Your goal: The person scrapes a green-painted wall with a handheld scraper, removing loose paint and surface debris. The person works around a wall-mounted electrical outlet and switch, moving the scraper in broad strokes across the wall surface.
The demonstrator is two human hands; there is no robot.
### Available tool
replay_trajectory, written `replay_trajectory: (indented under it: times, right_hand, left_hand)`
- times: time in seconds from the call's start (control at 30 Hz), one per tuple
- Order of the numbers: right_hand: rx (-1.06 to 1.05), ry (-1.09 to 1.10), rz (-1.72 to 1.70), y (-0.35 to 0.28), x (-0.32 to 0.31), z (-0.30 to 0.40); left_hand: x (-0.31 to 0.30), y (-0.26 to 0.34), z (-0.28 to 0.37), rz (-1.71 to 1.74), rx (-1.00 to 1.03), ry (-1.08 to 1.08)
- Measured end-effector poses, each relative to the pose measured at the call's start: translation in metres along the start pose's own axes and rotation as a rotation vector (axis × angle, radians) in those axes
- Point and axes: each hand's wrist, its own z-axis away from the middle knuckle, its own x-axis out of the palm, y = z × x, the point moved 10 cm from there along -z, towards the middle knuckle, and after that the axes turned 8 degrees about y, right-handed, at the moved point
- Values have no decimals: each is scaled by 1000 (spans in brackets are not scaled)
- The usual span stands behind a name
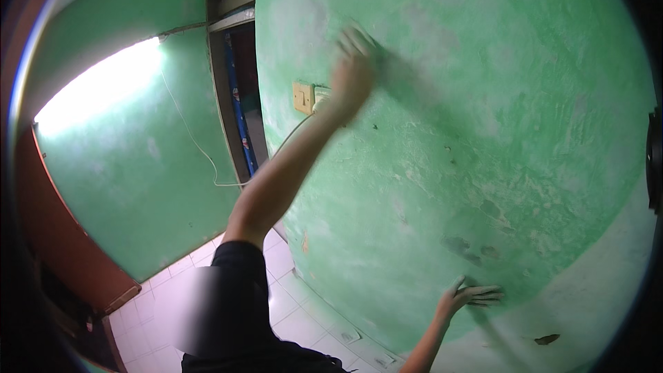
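Note:
My left hand point(355, 67) is raised against a green painted wall point(518, 88), above and right of a light switch point(303, 97). It is blurred by motion, and whether something thin lies under its fingers cannot be told. My right hand point(474, 295) rests on the lower right of the same wall, palm to the surface, thumb up and fingers spread to the right, holding nothing visible. Its fingers look pale with dust. The wall has whitish patches, scratches and chipped spots point(489, 252) just above my right hand. A black sleeve covers my left upper arm.
A plug with a white cable point(189, 137) sits beside the switch, close to my left forearm. The cable hangs towards a lit tube lamp point(101, 85). Left of the wall is a doorway with a blue curtain point(239, 109). Scraps point(349, 335) lie on white floor tiles point(300, 326).

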Motion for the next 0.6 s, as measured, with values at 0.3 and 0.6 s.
replay_trajectory:
  times: [0.3,0.6]
  right_hand:
    - [-2,-56,-9,-10,-4,-2]
    - [-49,-145,-8,-5,-4,-14]
  left_hand:
    - [-36,67,11,-490,257,310]
    - [-71,83,6,-277,254,448]
